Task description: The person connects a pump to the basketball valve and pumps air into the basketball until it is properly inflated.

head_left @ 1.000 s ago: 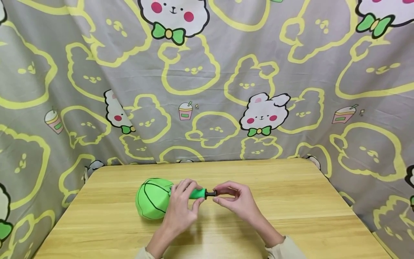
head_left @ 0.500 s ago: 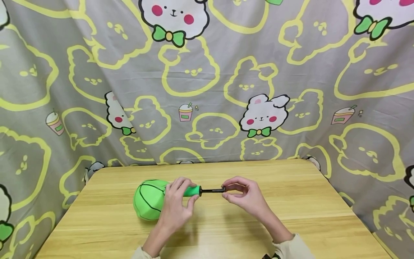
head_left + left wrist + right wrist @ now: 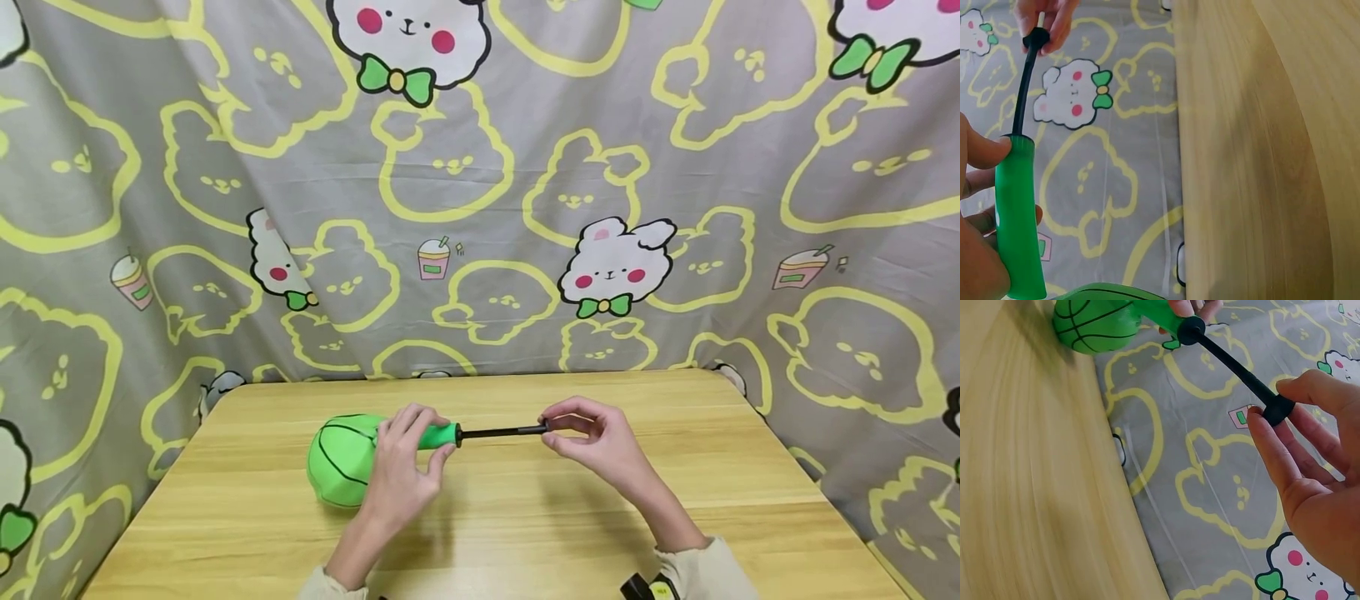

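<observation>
My left hand (image 3: 405,467) grips the green barrel (image 3: 1019,212) of a small hand pump, fingers over it and thumb near its collar. Out of the barrel runs a long black rod (image 3: 498,432). With thumb and fingertips, my right hand (image 3: 600,437) pinches the black end knob (image 3: 1277,410) of that rod. A green ball (image 3: 339,462) with black lines, partly slack, sits on the table at the barrel's other end. My left hand hides the place where pump and ball meet.
The wooden table (image 3: 525,517) lies under both hands. Behind and at both sides hangs a grey curtain (image 3: 480,192) with yellow outlines and cartoon rabbits. A black device with a yellow-green face (image 3: 660,588) shows at the right wrist.
My right hand has moved right with the knob, drawing the black rod much farther out of the barrel. The left hand, barrel and ball have shifted slightly left.
</observation>
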Action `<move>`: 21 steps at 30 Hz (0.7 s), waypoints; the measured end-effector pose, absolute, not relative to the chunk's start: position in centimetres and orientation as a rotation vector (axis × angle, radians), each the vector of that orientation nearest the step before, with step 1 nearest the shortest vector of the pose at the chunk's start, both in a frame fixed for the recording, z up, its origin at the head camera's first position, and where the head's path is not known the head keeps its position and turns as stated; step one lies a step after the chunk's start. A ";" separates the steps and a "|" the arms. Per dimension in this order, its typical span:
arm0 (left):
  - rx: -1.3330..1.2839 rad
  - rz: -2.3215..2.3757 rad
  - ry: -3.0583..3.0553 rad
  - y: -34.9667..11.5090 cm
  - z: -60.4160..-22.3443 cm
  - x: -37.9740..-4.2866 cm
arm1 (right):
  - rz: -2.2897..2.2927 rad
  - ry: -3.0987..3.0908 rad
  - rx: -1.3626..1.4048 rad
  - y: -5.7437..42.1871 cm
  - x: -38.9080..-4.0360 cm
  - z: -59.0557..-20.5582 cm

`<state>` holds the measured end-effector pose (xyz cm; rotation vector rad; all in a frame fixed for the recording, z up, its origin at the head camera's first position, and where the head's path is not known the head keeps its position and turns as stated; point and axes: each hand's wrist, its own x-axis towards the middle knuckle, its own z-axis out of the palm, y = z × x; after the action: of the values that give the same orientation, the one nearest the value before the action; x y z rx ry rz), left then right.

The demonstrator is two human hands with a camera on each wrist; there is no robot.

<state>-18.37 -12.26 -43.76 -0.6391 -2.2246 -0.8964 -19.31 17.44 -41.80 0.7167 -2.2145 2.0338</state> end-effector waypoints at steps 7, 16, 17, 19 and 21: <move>-0.642 -0.897 -2.218 -12.1 -43.7 -18.4 | 2.020 -2.191 0.741 17.8 -19.5 -41.8; -0.658 -0.850 -2.199 -11.6 -43.9 -18.2 | 2.032 -2.160 0.727 16.7 -19.3 -42.1; -0.658 -0.853 -2.202 -11.6 -43.9 -18.2 | 2.035 -2.159 0.725 16.5 -19.3 -42.2; -0.655 -0.857 -2.210 -11.5 -44.0 -18.1 | 2.036 -2.152 0.729 16.2 -19.2 -42.3; -0.653 -0.862 -2.218 -11.4 -44.0 -18.1 | 2.031 -2.142 0.746 16.0 -19.2 -42.5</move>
<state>-18.07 -11.36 -43.98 -0.6533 -2.2179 -0.8619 -19.21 15.97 -42.51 0.7463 -2.1417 2.0306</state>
